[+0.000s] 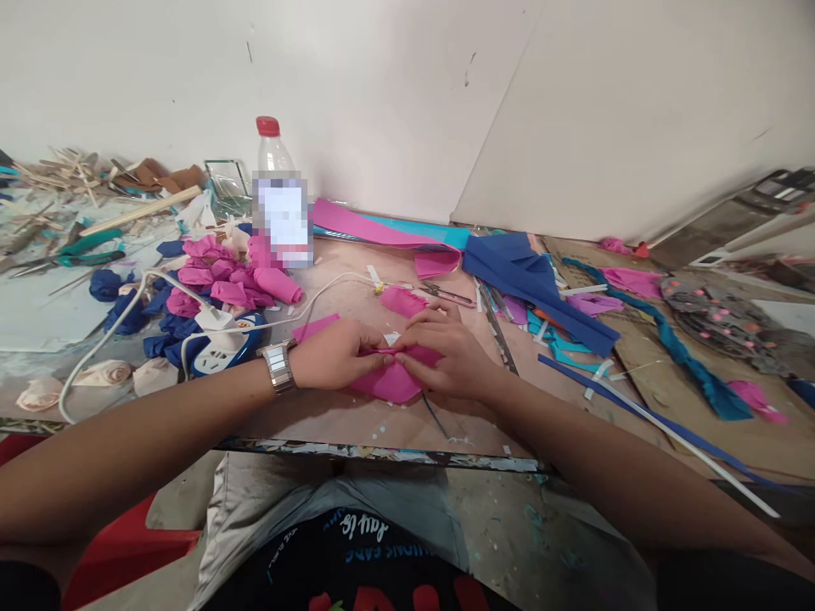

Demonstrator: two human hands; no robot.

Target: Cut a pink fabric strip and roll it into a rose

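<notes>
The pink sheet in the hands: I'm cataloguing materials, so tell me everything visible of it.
The pink sheet is plain and bright, thin and soft-looking, perhaps cloth or crepe paper. The left hand and right hand pinch its folded upper part, partly hiding it. Its flatter lower part spreads toward the table's near edge; whether it rests there is unclear.

Left hand [337,352] and right hand [451,350] pinch pink sheet [388,385]. Power strip [217,360] near watch [278,367]; bottle [275,155] behind phone [283,216]; blue sheet [528,276] lies to the right.
</notes>
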